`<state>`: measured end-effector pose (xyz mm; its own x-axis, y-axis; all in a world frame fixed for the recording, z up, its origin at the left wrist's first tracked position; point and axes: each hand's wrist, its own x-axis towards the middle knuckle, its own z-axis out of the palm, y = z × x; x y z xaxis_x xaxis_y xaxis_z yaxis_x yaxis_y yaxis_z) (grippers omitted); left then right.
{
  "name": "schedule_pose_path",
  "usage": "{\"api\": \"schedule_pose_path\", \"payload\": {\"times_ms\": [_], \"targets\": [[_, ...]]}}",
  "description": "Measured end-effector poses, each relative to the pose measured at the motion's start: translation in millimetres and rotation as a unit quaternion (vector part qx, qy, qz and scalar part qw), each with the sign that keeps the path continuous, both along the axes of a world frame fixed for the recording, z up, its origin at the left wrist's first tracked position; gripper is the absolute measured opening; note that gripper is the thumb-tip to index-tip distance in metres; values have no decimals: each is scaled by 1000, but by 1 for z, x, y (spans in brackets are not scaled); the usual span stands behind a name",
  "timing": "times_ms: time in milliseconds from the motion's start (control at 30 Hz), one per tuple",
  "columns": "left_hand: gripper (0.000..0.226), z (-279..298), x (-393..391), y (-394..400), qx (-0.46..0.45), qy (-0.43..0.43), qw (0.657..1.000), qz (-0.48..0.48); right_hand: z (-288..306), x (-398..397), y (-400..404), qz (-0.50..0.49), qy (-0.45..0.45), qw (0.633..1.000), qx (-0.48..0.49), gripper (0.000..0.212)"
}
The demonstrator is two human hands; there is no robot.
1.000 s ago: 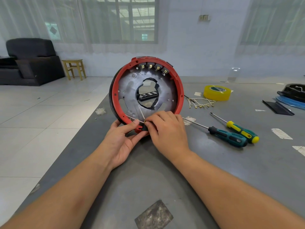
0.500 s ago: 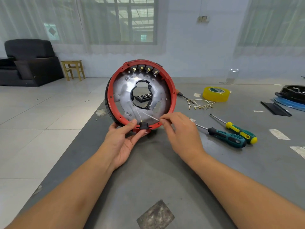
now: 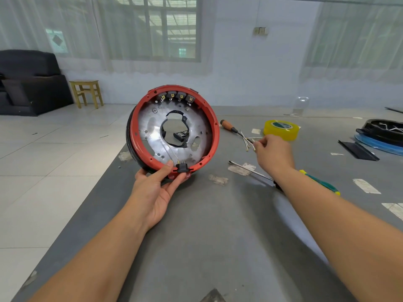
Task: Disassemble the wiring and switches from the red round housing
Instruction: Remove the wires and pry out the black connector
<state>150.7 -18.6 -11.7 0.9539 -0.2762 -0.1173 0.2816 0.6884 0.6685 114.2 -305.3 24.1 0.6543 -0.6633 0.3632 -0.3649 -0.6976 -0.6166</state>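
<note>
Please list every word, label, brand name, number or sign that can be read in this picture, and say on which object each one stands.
No text can be read.
Yellow tape roll: its green-and-white core label is too blurred to read.
Red round housing: no readable marking.
Wall plate: no text visible.

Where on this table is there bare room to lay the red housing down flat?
The widest bare patch of the grey table lies near you, between your two forearms. It is crowded to the right of the red housing: loose wires, yellow tape roll, the screwdrivers and, by the far right edge, black parts.
</note>
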Motion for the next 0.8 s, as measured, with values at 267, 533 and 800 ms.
{"api": "schedule_pose_path", "payload": {"times_ms": [267, 533, 800], "targets": [[87, -3, 3, 1, -6, -17, 1000, -13, -9, 79, -11, -84, 163, 979, -88, 27], [82, -6, 7, 1, 4, -20, 1000, -21, -14, 108, -24, -84, 191, 974, -91, 31], [80, -4, 6, 2, 2, -17, 1000, -18, -15, 95, -28, -52, 185, 980, -48, 30]]}}
